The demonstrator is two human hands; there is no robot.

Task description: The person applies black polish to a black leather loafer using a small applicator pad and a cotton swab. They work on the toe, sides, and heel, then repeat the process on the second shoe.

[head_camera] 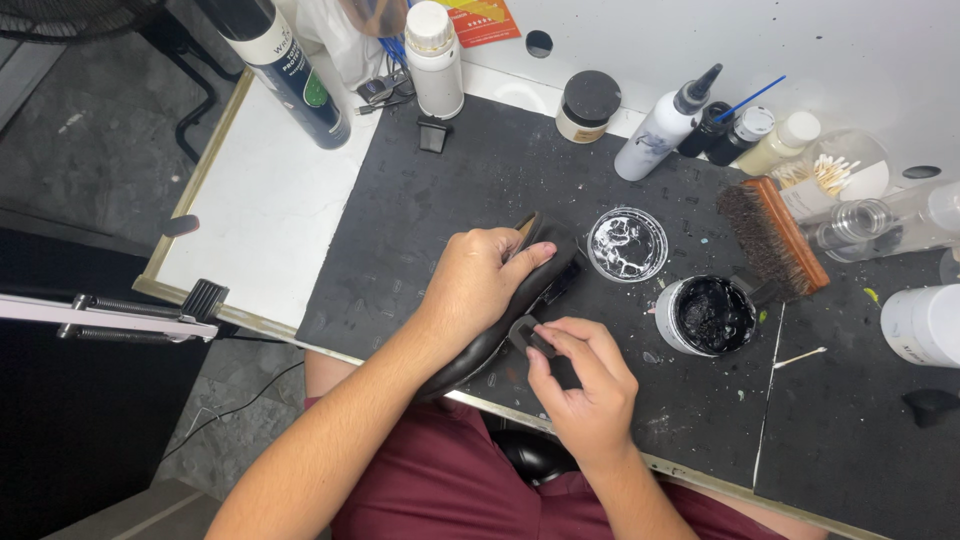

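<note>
My left hand (478, 281) grips a black shoe (520, 300) that lies tilted on its side on the black mat (420, 210). My right hand (590, 385) pinches a small dark applicator pad (527, 333) against the shoe's side. An open jar of black polish (708, 316) stands just right of my right hand. Its lid (627, 244), smeared with white and black, lies beyond the shoe's tip.
A wooden bristle brush (772, 236) lies right of the lid. Bottles (664, 128), a dark-lidded jar (587, 105), a tall white bottle (436, 58), a spray can (285, 68) and a dish of cotton swabs (835, 172) line the back. A white tub (925, 325) sits far right.
</note>
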